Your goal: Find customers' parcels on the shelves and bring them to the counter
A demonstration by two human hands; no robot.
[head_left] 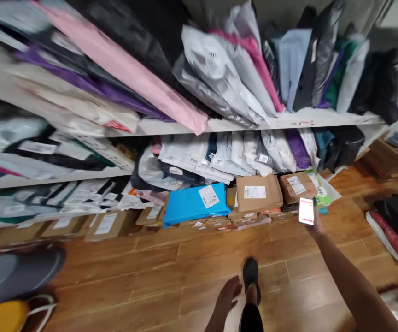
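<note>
My right hand [317,224] is closed around a smartphone [306,211] with its screen lit, held out over the floor in front of the lowest parcels. Low in the view hangs my left hand [230,295], fingers apart and holding nothing, beside my dark shoe [251,273]. Beyond the phone lie a brown parcel [297,187] with a white label and a green-and-white packet [320,190]. A larger brown parcel [258,193] and a bright blue parcel [196,204] rest on a pile farther left.
Shelves [268,125] packed with mailing bags run along the wall. Cardboard boxes [105,225] line the wooden floor [157,272] beneath them. A grey rounded object [19,269] and a yellow one [3,317] stand at left. Dark and red bags [397,235] lie at right.
</note>
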